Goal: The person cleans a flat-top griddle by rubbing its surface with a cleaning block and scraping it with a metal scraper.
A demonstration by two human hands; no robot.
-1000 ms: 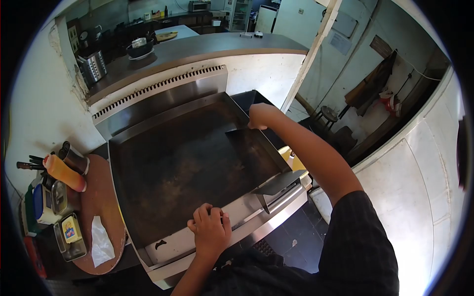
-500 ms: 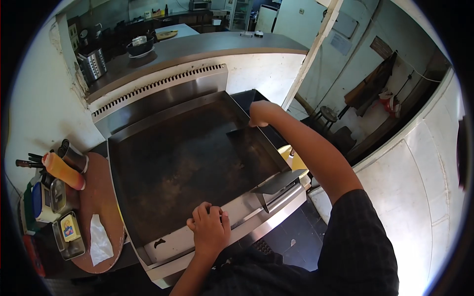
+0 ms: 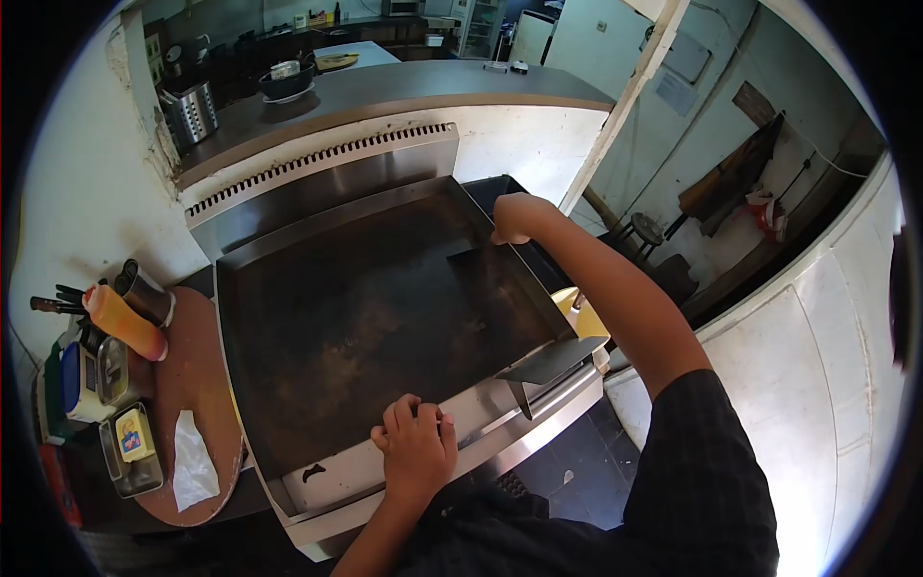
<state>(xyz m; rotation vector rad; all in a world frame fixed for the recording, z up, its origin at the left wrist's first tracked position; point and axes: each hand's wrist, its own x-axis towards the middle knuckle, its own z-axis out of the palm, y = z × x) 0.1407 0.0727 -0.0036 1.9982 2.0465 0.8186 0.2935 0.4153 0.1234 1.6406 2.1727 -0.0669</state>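
left hand (image 3: 417,449) is half-curled at the griddle (image 3: 336,288) front, right hand (image 3: 521,219) is closed — what they grip, i cannot tell.

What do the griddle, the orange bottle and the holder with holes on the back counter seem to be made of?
Griddle: likely metal; dark, mottled cooking surface, silvery rim with soft reflections. Bottle: probably plastic, judging by its smooth, moulded-looking body. Holder: looks like stainless steel, shiny and perforated.

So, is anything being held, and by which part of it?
It cannot be told: the right hand is closed near the griddle's right edge, its grip hidden; the left hand curls at the front ledge, its grip unclear.
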